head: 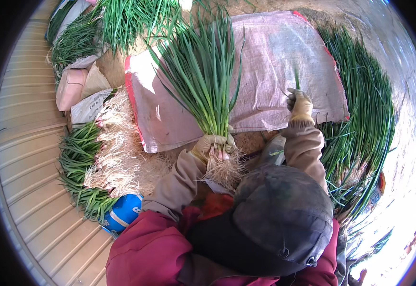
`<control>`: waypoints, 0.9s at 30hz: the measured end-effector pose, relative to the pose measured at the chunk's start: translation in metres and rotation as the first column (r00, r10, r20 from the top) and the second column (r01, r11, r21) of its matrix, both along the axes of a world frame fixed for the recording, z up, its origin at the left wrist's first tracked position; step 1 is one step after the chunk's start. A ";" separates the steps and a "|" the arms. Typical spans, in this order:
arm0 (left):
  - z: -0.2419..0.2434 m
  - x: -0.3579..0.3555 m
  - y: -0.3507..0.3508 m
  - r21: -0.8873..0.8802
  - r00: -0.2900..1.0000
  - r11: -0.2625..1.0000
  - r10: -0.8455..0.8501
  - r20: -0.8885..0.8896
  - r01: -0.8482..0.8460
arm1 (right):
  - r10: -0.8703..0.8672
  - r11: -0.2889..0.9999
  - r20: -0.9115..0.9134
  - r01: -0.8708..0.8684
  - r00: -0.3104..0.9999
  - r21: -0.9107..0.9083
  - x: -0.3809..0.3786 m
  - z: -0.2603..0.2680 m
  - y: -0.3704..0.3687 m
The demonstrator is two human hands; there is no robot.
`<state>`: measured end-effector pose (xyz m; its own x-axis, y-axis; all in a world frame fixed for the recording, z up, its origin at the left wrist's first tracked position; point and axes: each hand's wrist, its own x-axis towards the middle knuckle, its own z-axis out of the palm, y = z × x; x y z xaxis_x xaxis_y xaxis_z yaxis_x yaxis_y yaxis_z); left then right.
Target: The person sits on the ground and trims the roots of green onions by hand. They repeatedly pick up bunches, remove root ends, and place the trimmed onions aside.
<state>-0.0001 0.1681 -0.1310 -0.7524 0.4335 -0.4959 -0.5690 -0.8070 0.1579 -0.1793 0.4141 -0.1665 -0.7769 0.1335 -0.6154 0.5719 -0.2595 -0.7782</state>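
Observation:
My left hand (211,144), in a pale glove, grips a thick bunch of green onions (208,85) just above the bulbs. Their leaves fan out away from me, and a tangle of pale roots (226,168) hangs below the fist. Farther right, my gloved right hand (300,103) is raised over a pinkish woven sack (265,71). A green leaf or thin stalk (296,77), blurred at its tip, sticks out of its curled fingers. The sack lies flat beneath the bunch, with red trim along its short sides.
On the left, trimmed-looking green onions (82,153) lie stacked with roots (122,143) facing inward, beside a blue package (124,212). A long pile of green onions (362,107) borders the sack's right. More greens (140,21) lie at the far side. Ribbed metal sheeting (32,171) walls the left.

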 end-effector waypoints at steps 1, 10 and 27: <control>-0.003 0.004 -0.002 0.050 0.999 0.998 0.033 -0.006 -0.032 | 0.023 0.998 -0.037 -0.020 0.999 0.066 0.016 0.027 -0.019; 0.005 -0.002 0.004 0.056 0.998 0.998 0.031 0.051 -0.034 | 0.832 0.555 -0.431 -0.529 0.349 0.642 0.062 0.008 -0.091; 0.043 -0.025 0.016 -0.315 0.984 0.941 -0.071 0.165 0.121 | 0.587 0.754 -0.254 -0.405 0.769 0.518 0.044 -0.027 -0.046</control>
